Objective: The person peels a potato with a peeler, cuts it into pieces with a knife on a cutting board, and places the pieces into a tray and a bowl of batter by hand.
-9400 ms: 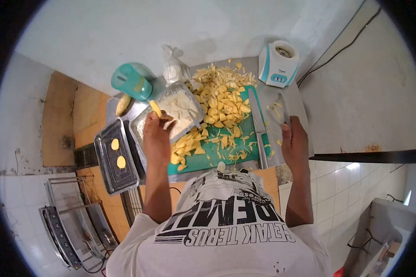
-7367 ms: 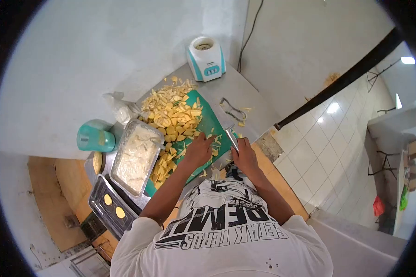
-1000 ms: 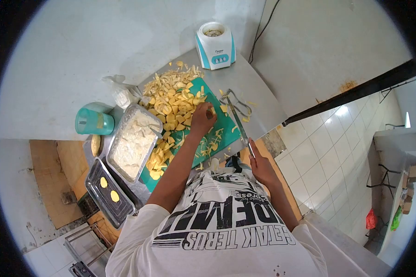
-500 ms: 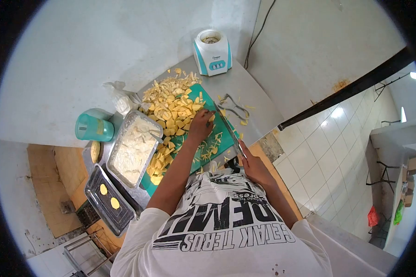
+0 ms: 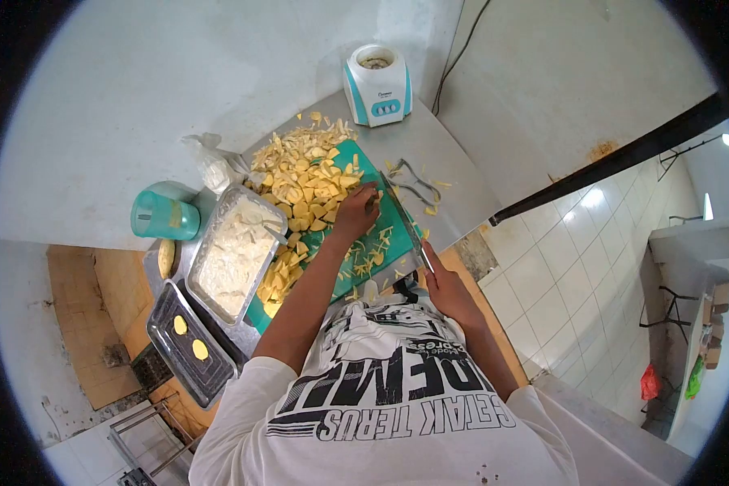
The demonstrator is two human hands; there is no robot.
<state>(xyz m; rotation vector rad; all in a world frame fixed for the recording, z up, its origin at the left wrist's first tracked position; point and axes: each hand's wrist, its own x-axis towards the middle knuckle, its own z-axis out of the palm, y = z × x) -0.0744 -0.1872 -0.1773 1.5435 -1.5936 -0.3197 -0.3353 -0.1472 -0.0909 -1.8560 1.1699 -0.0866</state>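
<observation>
My right hand (image 5: 449, 293) grips the handle of a long knife (image 5: 402, 212), whose blade slants up and away over the right side of a green cutting board (image 5: 393, 235). Beside the blade, my left hand (image 5: 356, 213) is closed with curled fingers on a yellow potato piece (image 5: 378, 197), mostly hidden by the fingers. Thin yellow strips (image 5: 373, 253) lie scattered on the board below that hand. Several cut potato chunks (image 5: 308, 190) are heaped to the left of it, with more slices (image 5: 279, 275) beside my left forearm.
Pale peelings (image 5: 292, 150) lie behind the chunks. A metal tray of white batter (image 5: 233, 259) stands left, near a dark tray (image 5: 188, 373) with two yellow rounds and a green plastic container (image 5: 164, 217). A blender base (image 5: 378, 85) and a grey looped metal tool (image 5: 417, 190) are at the back and right.
My left hand has shifted slightly, and the potato piece beneath its fingers shows less. The knife stays beside it at a similar slant. The whole view has tilted a little.
</observation>
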